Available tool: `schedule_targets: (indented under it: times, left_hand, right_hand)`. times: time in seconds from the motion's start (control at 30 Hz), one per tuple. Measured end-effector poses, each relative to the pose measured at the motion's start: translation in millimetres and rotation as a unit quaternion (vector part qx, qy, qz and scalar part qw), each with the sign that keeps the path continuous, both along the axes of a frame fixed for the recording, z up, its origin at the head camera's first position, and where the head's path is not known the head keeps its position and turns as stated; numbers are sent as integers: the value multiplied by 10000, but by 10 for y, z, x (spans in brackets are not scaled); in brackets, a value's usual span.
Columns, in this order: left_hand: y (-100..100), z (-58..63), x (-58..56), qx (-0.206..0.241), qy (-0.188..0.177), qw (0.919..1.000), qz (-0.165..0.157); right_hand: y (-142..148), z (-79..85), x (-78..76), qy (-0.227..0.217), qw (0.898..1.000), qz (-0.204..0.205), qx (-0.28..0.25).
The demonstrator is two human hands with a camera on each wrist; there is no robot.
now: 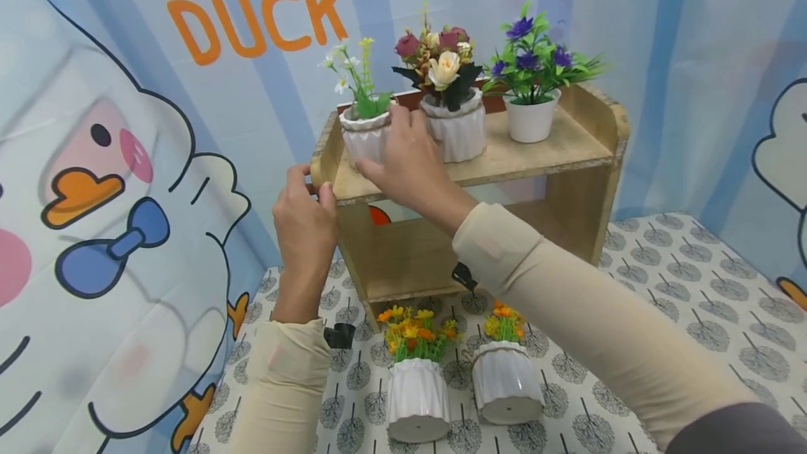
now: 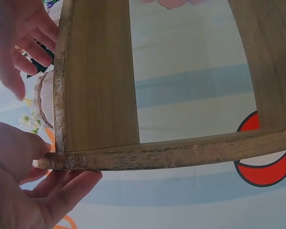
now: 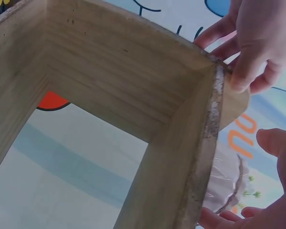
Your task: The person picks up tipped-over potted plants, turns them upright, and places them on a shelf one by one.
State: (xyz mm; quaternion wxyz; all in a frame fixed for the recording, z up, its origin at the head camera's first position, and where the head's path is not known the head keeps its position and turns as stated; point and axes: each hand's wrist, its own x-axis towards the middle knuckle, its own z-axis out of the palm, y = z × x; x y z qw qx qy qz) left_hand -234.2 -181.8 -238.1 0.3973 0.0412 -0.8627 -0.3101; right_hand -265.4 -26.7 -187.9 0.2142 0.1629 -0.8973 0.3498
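Note:
My left hand (image 1: 305, 226) grips the left side panel of a wooden shelf (image 1: 580, 137), thumb on one face and fingers on the other, as the left wrist view shows. On the shelf's top board, my right hand (image 1: 410, 158) is at a ribbed white flowerpot (image 1: 362, 133) with small white flowers, covering its right side. The right thumb stands away from the fingers; whether they touch the pot is hard to tell. Beside it stand a white pot (image 1: 463, 132) of cream and mauve roses and a smooth white pot (image 1: 529, 121) of purple flowers.
Two ribbed white pots with orange and yellow flowers, one on the left (image 1: 417, 398) and one on the right (image 1: 509, 384), lie tipped on the tree-patterned cloth (image 1: 668, 300) before the shelf. A duck-printed curtain (image 1: 271, 90) hangs behind and at the left.

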Motion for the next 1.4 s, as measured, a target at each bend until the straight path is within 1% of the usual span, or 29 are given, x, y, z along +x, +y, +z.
schedule_targets:
  times: [0.2,0.47,0.77,0.93,1.07,1.23,1.4]
  left_hand:
    - [-4,10,13,0,-33,10000,17]
    - [4,-8,-7,-45,-13,10000,-2]
    - [7,-7,-9,-39,106,9999,2]
    - [9,-7,-11,5,90,10000,-43]
    - [9,-8,-9,33,53,10000,-15]
    - [7,-7,-3,63,11,10000,13]
    - [11,-8,0,69,22,10000,-36]
  right_hand:
    - [83,-5,120,85,9995,244,-199]
    - [198,-43,200,107,9994,277,-161]
    - [330,-128,285,101,9987,461,-185]
    - [412,-190,356,138,9983,518,-237]
    - [477,-234,423,183,9974,573,-398]
    - [559,-293,489,56,9958,621,-663]
    - [664,-373,539,-112,9953,605,-744]
